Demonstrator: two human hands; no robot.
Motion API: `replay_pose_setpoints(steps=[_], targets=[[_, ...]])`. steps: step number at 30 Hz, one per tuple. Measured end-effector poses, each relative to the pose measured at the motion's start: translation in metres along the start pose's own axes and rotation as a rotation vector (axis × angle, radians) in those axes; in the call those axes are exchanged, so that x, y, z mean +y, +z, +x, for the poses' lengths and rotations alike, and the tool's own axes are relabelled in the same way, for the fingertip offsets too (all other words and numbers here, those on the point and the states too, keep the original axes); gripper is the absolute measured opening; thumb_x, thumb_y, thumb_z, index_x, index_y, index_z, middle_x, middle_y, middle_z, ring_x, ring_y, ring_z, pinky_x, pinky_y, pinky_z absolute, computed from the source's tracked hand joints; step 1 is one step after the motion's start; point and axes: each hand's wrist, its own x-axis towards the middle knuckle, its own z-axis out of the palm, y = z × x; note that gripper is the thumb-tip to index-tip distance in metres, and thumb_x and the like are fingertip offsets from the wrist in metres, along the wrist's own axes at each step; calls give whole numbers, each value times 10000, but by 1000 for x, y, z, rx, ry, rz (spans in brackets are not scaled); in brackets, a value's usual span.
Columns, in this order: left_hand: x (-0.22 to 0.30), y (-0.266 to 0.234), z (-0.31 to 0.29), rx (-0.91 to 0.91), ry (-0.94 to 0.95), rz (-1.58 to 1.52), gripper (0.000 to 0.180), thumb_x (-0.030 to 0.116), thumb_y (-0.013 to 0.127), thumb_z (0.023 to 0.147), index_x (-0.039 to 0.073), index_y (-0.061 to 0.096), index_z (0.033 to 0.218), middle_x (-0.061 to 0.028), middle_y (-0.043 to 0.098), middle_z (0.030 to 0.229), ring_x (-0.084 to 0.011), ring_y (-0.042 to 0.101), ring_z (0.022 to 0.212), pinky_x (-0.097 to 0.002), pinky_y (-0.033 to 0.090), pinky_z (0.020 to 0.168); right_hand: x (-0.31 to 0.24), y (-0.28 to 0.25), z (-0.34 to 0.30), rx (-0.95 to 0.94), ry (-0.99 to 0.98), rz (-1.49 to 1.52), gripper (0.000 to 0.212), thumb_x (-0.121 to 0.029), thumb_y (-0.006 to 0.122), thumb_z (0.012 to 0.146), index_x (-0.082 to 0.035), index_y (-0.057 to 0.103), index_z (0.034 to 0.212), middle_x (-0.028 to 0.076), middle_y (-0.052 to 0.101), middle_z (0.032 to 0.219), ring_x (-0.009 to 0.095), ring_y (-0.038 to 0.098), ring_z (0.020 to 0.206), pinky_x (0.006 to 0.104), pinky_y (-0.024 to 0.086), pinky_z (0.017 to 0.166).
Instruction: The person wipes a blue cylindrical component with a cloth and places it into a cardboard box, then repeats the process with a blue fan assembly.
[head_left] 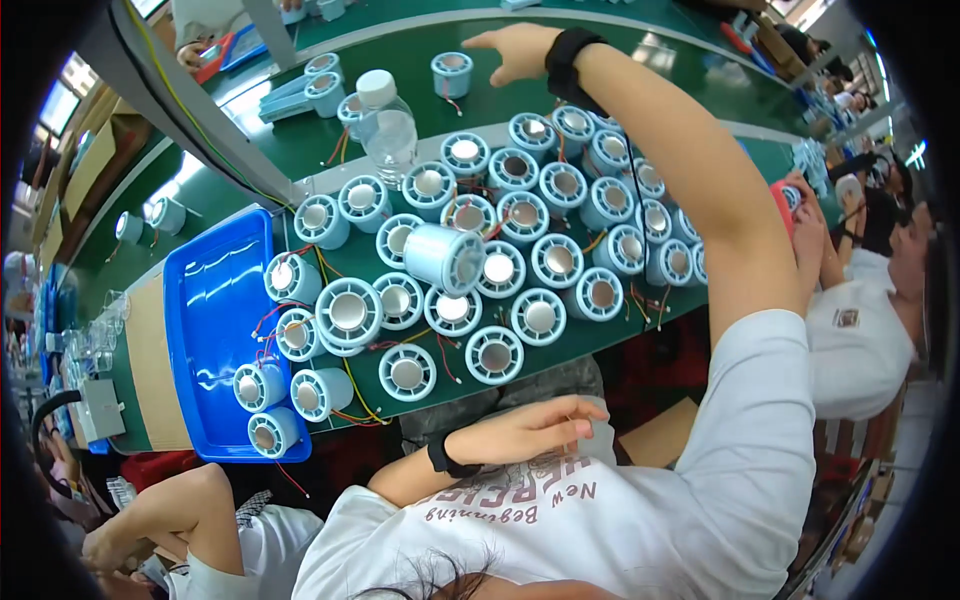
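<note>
My right arm stretches over the table, and my right hand is above the far green surface with its fingers spread and nothing in them. Just left of its fingertips stands a light-blue cylindrical motor with a thin wire lead, apart from the hand. My left hand hovers before my chest near the table's front edge, fingers loosely stretched, holding nothing. Between the hands, many similar motors crowd the table, mostly upright with round metal centres showing. One motor lies tilted on top of the others.
A blue tray lies at the left, with several motors at its right edge. A clear bottle with a white cap stands behind the group. A grey post rises at the left. Other people sit at the right and lower left.
</note>
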Motion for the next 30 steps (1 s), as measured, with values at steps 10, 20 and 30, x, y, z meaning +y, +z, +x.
replay_pose_setpoints(steps=[10,20,30], targets=[[19,-2,-24,152,208,4,421,263,480,1020,39,455,1376,-71,543,1166,-141,550,965,-275,445,877,22,27,49,-194,-67,89,759,-4,774,612,-184,520,1305,155,652,1099,317,635,997,396,510,844],[46,17,-39,688,977,425,736,44,676,846,-5,276,1462,-231,270,1491,-320,463,1276,-442,382,1058,-53,-120,-123,-347,-220,642,636,-208,815,690,-107,548,1258,72,642,912,165,602,799,287,496,731],[36,12,-27,675,734,108,781,130,766,808,-30,329,1435,-163,394,1410,-276,435,1297,-423,415,1050,-138,-137,-160,-698,42,701,568,-462,760,777,-43,605,1127,53,634,694,127,613,646,256,483,620]])
